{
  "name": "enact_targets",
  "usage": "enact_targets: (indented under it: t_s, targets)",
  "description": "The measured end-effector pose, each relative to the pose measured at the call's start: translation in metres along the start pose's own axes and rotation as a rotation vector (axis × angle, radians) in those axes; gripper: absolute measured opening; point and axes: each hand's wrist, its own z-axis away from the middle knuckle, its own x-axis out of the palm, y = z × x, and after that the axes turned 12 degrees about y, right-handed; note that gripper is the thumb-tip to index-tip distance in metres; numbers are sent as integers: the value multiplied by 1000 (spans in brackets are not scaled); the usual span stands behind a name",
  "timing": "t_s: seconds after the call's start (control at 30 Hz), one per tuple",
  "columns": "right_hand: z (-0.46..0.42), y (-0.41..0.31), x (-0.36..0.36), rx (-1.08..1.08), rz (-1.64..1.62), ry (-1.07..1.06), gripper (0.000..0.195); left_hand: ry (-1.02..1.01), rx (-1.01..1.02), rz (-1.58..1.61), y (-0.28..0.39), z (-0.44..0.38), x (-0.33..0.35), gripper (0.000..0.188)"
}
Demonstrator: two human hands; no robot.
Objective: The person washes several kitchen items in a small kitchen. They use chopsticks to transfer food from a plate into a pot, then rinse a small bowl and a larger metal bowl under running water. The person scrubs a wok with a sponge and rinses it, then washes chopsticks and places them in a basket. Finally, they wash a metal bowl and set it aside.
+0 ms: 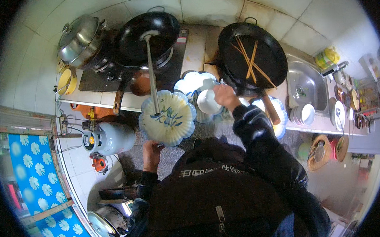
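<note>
My left hand (151, 156) grips the lower edge of a scalloped plate (152, 128) with blue leaf decoration and yellowish stains. Over that plate reaches the long handle of a metal ladle (151, 65), whose head rests in the left black wok (129, 41). My right hand (226, 95) is curled at the right side of a small white bowl (207, 102); its fingertips are hidden, so whether it grips the bowl is unclear. Just behind the bowl lies another scalloped plate (193, 81) at the counter's edge. A further scalloped plate (282, 120) shows beneath the right wok's handle (270, 109).
Several chopsticks lie in the right wok (232, 58). A lidded steel pot (79, 40) stands back left on the gas stove (89, 82). To the right are a steel sink (315, 83) and stacked white bowls (307, 115). A gas cylinder (117, 138) stands below the counter.
</note>
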Motion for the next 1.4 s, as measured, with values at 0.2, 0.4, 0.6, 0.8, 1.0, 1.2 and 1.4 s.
enact_targets:
  t_s: [0.2, 0.4, 0.6, 0.8, 1.0, 1.2, 1.4]
  targets:
    - [55, -6, -47, 305, -245, 217, 26, -18, -94, -24, 1, -20, 27, 19]
    - [138, 36, -59, 667, -404, 297, 28, -46, -203, -139, -14, -54, 97, 17]
    - [153, 56, -28, 660, -226, 346, 27, -206, -127, -144, -33, -79, 104, 13]
    - [162, 58, -32, 688, -114, 391, 46, -124, -35, -722, -14, -85, 123, 19]
    - [228, 96, -85, 701, 84, 317, 34, -120, -123, -1000, -11, -111, 111, 39]
    - [260, 136, -51, 741, 154, 195, 27, 0, -135, -927, -1, -82, 136, 48]
    - [235, 121, -168, 818, -155, 339, 28, 78, -90, -799, 18, -37, 109, 52]
